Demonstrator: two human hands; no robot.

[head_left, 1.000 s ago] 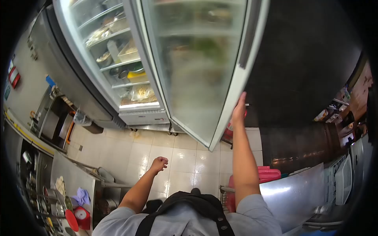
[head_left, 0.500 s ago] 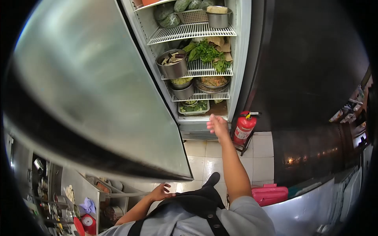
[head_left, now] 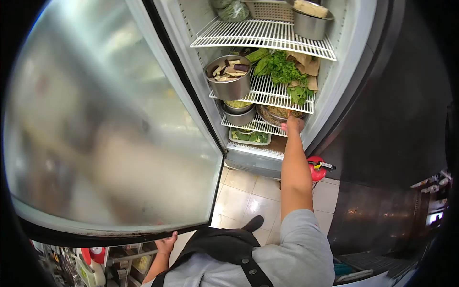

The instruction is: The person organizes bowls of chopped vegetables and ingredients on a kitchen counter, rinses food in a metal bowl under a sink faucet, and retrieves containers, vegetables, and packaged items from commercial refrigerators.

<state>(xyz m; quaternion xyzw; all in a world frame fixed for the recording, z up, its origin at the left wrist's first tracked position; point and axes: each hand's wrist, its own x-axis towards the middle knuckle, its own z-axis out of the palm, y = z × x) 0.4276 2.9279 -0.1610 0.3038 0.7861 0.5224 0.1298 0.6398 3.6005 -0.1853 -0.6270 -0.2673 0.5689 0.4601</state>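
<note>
My right hand [head_left: 293,125] reaches into the fridge, at the front rim of a round metal bowl [head_left: 270,116] of shredded food on a lower shelf. Its fingers bend over the rim and are partly hidden; the thumb shows at the side. By the bottom edge of the swung-out glass door [head_left: 143,143], my left hand [head_left: 166,243] has its fingers apart and seems to touch the frame. Left of the bowl stand stacked metal pots [head_left: 239,115] holding chopped greens.
A steel pot of cut eggplant [head_left: 228,81] and leafy herbs [head_left: 283,67] sit one shelf higher. Below is a tray of green vegetables [head_left: 250,137]. On the top visible shelf stands another metal pot [head_left: 311,26]. A red fire extinguisher [head_left: 316,168] stands beside the fridge on the right.
My right hand has moved from in front of the fridge's base up to the bowl. The view has come closer to the shelves. My left hand is now at the door's edge.
</note>
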